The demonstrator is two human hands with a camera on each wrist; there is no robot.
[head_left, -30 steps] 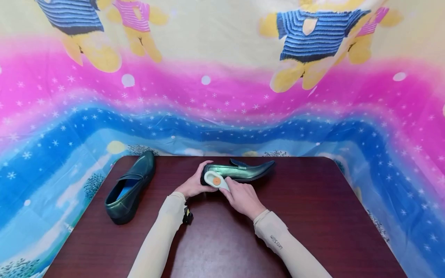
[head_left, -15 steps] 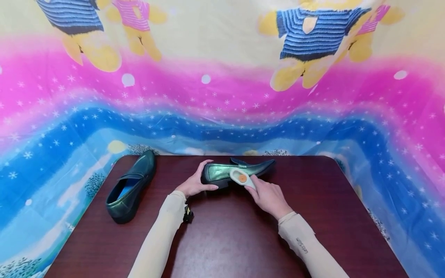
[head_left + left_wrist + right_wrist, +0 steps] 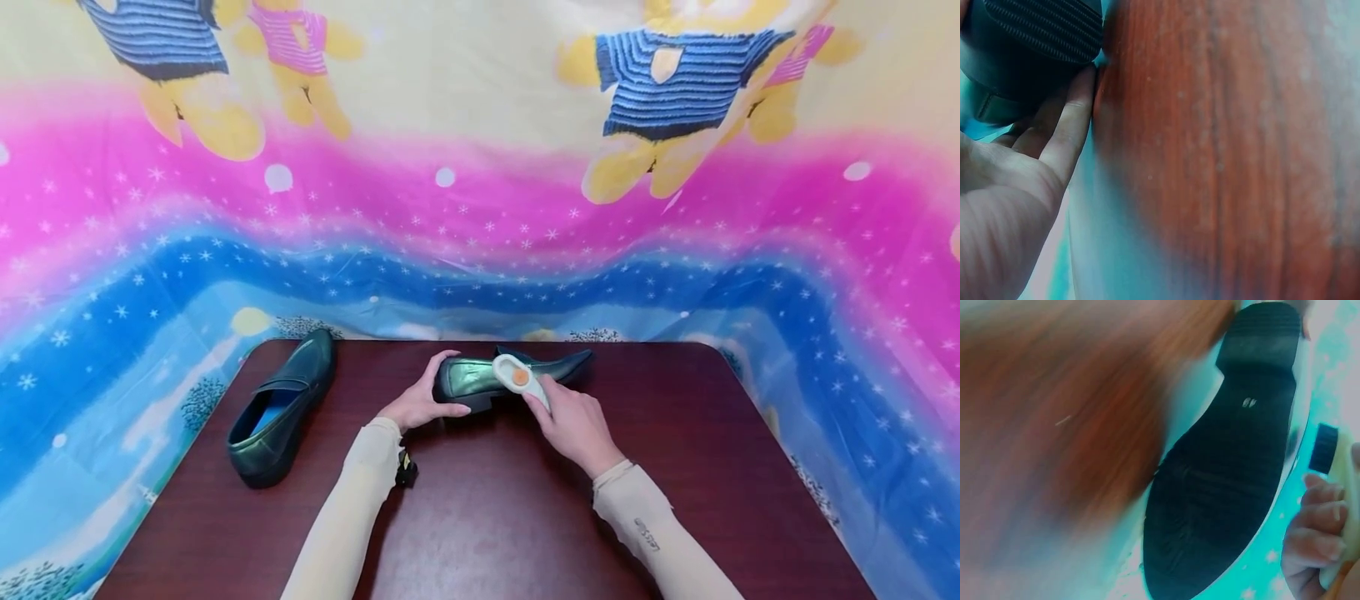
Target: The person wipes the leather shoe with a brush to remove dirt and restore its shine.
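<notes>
My left hand (image 3: 418, 402) grips the heel end of a dark green leather loafer (image 3: 472, 377), thumb on the near side and fingers behind. The toe points right. In the left wrist view, fingers lie against the ridged heel (image 3: 1047, 31). My right hand (image 3: 581, 425) holds a small shoe brush (image 3: 517, 375) with a pale handle and an orange spot; it overlaps the middle of the loafer's side. Seen from the right wrist, dark bristles (image 3: 1324, 449) stand a little apart from the upper, and the black sole (image 3: 1229, 450) faces the camera.
A second green loafer (image 3: 281, 408) with a blue insole stands upright at the table's left. The dark reddish wooden table (image 3: 465, 517) ends just behind the held loafer. A printed cloth (image 3: 480, 208) hangs behind and around the sides.
My right hand has carried the brush from near the heel rightward to the loafer's middle, then slightly up and back left. My left hand has kept its grip at the heel.
</notes>
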